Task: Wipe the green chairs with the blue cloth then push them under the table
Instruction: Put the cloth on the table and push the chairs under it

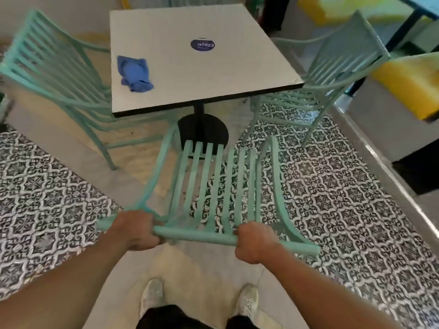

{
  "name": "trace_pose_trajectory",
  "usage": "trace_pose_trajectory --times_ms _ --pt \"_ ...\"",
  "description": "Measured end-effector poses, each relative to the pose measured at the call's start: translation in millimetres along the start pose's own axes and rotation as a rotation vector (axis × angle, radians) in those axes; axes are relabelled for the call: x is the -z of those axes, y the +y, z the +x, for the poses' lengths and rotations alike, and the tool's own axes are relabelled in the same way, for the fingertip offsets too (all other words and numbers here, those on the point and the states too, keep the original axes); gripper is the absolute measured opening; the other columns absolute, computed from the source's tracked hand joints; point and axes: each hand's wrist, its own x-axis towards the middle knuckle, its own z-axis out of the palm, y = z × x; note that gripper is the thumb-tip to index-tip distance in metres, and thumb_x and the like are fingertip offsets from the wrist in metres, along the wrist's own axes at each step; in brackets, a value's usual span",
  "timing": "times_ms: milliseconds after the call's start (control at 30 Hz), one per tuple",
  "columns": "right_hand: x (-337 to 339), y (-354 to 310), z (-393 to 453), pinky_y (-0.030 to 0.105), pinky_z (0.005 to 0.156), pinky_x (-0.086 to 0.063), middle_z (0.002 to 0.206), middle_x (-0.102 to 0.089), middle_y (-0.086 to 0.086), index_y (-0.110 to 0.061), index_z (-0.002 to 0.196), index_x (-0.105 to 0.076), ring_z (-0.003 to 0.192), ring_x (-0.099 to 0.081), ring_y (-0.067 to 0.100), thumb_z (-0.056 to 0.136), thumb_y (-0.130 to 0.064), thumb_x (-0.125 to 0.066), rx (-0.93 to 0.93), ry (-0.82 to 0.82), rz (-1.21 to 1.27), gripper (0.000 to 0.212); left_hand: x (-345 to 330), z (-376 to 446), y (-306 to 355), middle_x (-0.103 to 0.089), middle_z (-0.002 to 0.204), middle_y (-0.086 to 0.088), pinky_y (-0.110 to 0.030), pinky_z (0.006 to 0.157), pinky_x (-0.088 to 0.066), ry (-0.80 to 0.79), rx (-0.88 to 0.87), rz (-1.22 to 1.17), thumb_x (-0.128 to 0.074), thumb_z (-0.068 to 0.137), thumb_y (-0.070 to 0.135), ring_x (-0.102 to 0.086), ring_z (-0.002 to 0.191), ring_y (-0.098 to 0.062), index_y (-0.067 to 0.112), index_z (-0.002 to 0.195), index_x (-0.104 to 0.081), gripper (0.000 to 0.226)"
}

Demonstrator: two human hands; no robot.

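Three green chairs stand around one white table [232, 74]: left chair [51, 74], near chair [213, 184], right chair [332, 74]. One blue cloth [134, 73] lies on the table's left side. The floor is patterned tile. The left hand [135, 230] and right hand [255, 242] wrap their fingers around the near chair's top bar, which runs left to right.

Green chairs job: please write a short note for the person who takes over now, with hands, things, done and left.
Left hand and right hand both grip the top rail of the near chair; its seat is not yet under the table.
Cloth lies crumpled on the table, near its left edge.
Left chair and right chair stand at the table's sides, seats partly under it.
Wiping cannot be judged from this view.
Left: probably push the near chair in, then check the other two.
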Motion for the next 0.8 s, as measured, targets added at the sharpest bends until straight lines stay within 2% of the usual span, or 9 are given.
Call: trace_pose_trajectory --times_ms 133,300,433,500,600,800 --pt "5 42 -6 0.034 0.076 -0.051 0.093 -0.064 0.002 -0.024 0.107 -0.066 0.085 -0.064 0.025 0.077 -0.030 -0.051 0.047 -0.003 -0.079 0.033 -9 -9 47 -0.070 0.099 0.007 -0.030 0.072 -0.046 0.004 0.079 -0.050 -0.045 0.060 0.076 -0.065 0.096 -0.019 0.041 0.101 -0.065 0.058" --pt "9 75 -7 0.036 0.081 -0.054 0.092 -0.064 -0.001 -0.027 0.107 -0.064 0.087 -0.063 0.022 0.076 -0.035 -0.053 0.070 0.011 -0.102 0.034 -13 -18 88 -0.069 0.099 0.004 -0.033 0.077 -0.048 0.012 0.117 -0.093 -0.044 0.064 0.072 -0.064 0.097 -0.022 0.042 0.104 -0.065 0.054" --pt "4 95 -9 0.030 0.074 -0.051 0.073 -0.051 -0.010 -0.032 0.107 -0.065 0.076 -0.057 0.016 0.080 -0.038 -0.055 0.081 0.003 -0.115 0.030 -22 -26 117 -0.070 0.099 0.005 -0.034 0.079 -0.049 0.025 0.187 -0.146 -0.046 0.062 0.073 -0.065 0.097 -0.022 0.041 0.104 -0.066 0.056" --pt "3 100 -9 0.029 0.074 -0.051 0.075 -0.052 -0.009 -0.034 0.109 -0.065 0.074 -0.057 0.014 0.080 -0.038 -0.055 0.098 0.003 -0.124 0.031 -23 -26 129 -0.070 0.101 0.006 -0.034 0.079 -0.048 0.053 0.213 -0.159 -0.046 0.061 0.076 -0.065 0.098 -0.021 0.041 0.107 -0.065 0.061" --pt "5 104 -7 0.031 0.076 -0.052 0.077 -0.055 -0.008 -0.033 0.110 -0.065 0.073 -0.056 0.015 0.079 -0.037 -0.053 0.122 0.012 -0.146 0.033 -25 -23 142 -0.071 0.101 0.005 -0.033 0.079 -0.049 0.128 0.169 -0.158 -0.045 0.065 0.079 -0.065 0.097 -0.021 0.041 0.113 -0.064 0.064" --pt "15 113 10 0.031 0.073 -0.052 0.072 -0.054 -0.010 -0.032 0.108 -0.065 0.072 -0.057 0.014 0.076 -0.036 -0.056 0.098 0.048 -0.148 0.033 -15 -7 142 -0.071 0.091 0.003 -0.034 0.074 -0.051 0.161 0.146 -0.145 -0.043 0.069 0.080 -0.066 0.089 -0.024 0.041 0.106 -0.067 0.059"
